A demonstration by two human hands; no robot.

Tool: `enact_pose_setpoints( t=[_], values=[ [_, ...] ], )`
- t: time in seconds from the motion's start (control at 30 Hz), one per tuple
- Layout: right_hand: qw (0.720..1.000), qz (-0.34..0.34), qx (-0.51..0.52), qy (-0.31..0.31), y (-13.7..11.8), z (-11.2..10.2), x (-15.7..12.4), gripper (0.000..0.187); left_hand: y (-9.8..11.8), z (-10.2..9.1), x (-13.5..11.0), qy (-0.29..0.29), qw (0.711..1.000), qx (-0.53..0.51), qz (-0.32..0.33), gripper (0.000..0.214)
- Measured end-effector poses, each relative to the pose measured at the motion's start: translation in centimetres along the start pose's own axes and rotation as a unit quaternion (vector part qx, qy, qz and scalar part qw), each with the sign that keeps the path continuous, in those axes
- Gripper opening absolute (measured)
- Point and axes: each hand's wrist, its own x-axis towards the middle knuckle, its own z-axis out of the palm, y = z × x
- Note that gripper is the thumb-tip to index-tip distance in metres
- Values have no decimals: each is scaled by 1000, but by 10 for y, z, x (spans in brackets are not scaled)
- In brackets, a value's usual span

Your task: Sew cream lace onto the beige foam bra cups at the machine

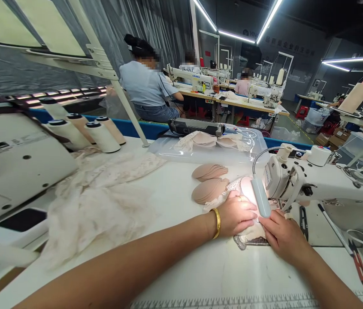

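A pale lace bra piece (248, 191) lies under the head of a white sewing machine (276, 176), lit by a small gooseneck lamp (261, 198). My left hand (237, 214), with a gold bangle at the wrist, lies on the piece with fingers stretched out flat. Close to the needle area, my right hand (282, 234) has thumb and fingers closed at the cloth's edge; the fingertips are partly hidden by the lamp. Left of the piece are two stacks of beige bra cups, the nearer cup stack (209, 191) and the farther cup stack (209, 171).
Thread snips (360, 268) and tweezers (303, 221) lie at the right. A ruler strip (233, 302) runs along the front edge. Lace fabric (94, 210) spreads at the left near thread cones (102, 136). Behind stands a clear plastic bin (171, 148). Co-workers sit farther back.
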Motion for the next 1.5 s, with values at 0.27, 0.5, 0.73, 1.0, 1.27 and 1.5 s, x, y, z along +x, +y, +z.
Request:
enact_pose_setpoints(
  t=[0.27,0.5,0.73,1.0,1.27,1.5],
  values=[
    [1000,-6,-15,12,-2,-2,0,23,0,1,-1,26,1000,10,11,23],
    [1000,3,-24,14,-3,1,2,21,-1,5,-2,52,998,6,19,20],
    [999,5,-23,22,-4,1,2,20,-1,8,-3,46,999,8,4,22],
    [999,6,-28,23,-2,2,2,20,-1,6,-2,57,998,22,15,23],
    [999,5,-33,18,-3,2,0,19,0,6,-3,56,998,28,7,21],
    [999,6,-36,20,-2,2,1,18,0,5,-1,51,998,28,3,20]
  ],
)
